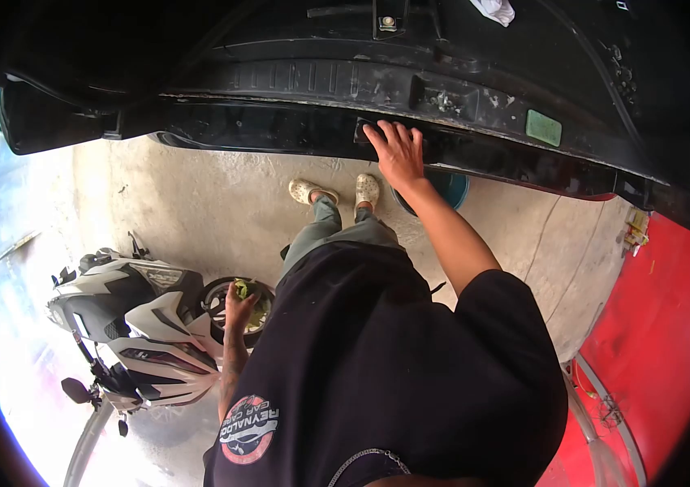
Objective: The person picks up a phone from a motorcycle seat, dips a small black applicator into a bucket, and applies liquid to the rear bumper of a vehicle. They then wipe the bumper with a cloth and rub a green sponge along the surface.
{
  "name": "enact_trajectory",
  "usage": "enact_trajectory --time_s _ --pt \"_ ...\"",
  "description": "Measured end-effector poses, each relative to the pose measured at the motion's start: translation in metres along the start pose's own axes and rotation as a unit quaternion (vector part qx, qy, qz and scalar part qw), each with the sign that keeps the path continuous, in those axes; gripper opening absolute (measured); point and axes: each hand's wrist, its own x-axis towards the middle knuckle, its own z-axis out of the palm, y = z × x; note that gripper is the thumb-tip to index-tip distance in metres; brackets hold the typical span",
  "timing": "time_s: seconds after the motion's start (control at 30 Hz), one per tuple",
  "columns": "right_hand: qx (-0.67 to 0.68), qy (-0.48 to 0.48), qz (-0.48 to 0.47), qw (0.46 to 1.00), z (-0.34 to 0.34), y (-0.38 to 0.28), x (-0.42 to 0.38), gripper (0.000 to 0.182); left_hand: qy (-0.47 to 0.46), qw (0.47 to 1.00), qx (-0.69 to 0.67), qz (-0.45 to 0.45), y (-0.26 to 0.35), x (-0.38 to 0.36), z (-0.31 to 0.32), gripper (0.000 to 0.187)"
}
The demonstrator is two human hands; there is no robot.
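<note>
My right hand (398, 154) is pressed on the glossy black panel (280, 130) of a vehicle, fingers curled over a small dark block (364, 132) that is mostly hidden under them. Low at my left side, my left hand (239, 310) is closed round a crumpled yellow-green cloth (243, 289), in front of a motorcycle wheel. To the right of my right hand, a pale green rectangular pad (543, 128) lies on the black ledge above the panel.
A white and black motorcycle (150, 325) stands at the left. Behind my right forearm, a teal basin (449, 191) sits on the concrete floor, partly under the panel. A red surface (645, 325) and metal tubing are at the right. White material (495, 10) lies at the top.
</note>
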Motion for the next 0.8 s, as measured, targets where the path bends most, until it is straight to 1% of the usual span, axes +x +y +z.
enact_trajectory --time_s 0.03,0.1,0.23,0.3,0.33,0.37,0.4,0.43,0.47,0.5,0.53,0.57,0.63,0.67,0.77,0.8 --pt "-0.003 0.007 -0.001 1.0 0.001 -0.001 -0.001 0.055 0.004 1.0 0.025 -0.007 0.002 -0.002 -0.002 0.042" --pt "-0.01 0.022 -0.003 1.0 0.004 0.0 -0.005 0.055 0.01 0.997 0.072 -0.019 0.033 -0.014 0.0 0.043" --pt "0.003 0.027 -0.019 0.999 0.005 0.006 -0.027 0.055 0.025 0.999 0.046 -0.002 0.005 -0.004 -0.004 0.052" --pt "0.018 0.018 -0.026 0.999 0.002 0.004 -0.02 0.055 0.029 0.999 0.014 -0.018 -0.026 0.009 -0.001 0.059" --pt "0.013 0.028 -0.019 0.999 0.0 0.0 -0.011 0.055 0.006 0.997 0.066 -0.031 -0.014 0.006 -0.003 0.065" --pt "0.011 0.039 -0.013 0.999 0.0 -0.003 -0.001 0.055 0.031 0.997 0.061 -0.024 -0.014 0.003 0.001 0.071" --pt "-0.002 0.054 -0.017 0.998 0.004 -0.004 0.004 0.057 0.026 0.997 0.061 -0.051 -0.016 0.004 0.002 0.075" --pt "-0.016 0.071 -0.019 0.997 0.007 -0.004 0.008 0.059 0.045 0.994 0.092 -0.042 -0.015 0.003 0.004 0.077" --pt "-0.018 0.074 -0.025 0.997 0.007 -0.004 0.004 0.062 0.045 0.994 0.089 -0.033 0.016 -0.011 0.002 0.076" --pt "-0.024 0.078 -0.029 0.996 0.006 -0.002 -0.002 0.064 0.039 0.998 0.031 -0.031 0.024 -0.014 0.003 0.069" --pt "-0.026 0.068 -0.033 0.997 0.008 -0.001 -0.011 0.066 0.08 0.997 0.002 0.0 0.009 -0.011 0.008 0.057" --pt "-0.032 0.055 -0.035 0.997 0.01 0.001 -0.02 0.068 0.063 0.998 0.015 -0.022 0.041 -0.024 0.002 0.051" --pt "-0.035 0.037 -0.043 0.998 0.013 0.003 -0.027 0.066 0.063 0.996 0.056 -0.003 0.017 -0.013 0.004 0.051" --pt "-0.043 0.031 -0.04 0.998 0.01 0.001 -0.021 0.066 0.059 0.997 0.052 -0.014 0.025 -0.018 0.003 0.053" --pt "-0.052 0.009 -0.014 0.999 0.004 -0.006 -0.003 0.063 0.063 0.995 0.081 -0.007 0.014 -0.015 0.009 0.054" --pt "-0.049 0.005 -0.007 0.999 0.0 -0.01 -0.003 0.062 0.051 0.996 0.075 -0.019 0.01 -0.014 0.01 0.054"
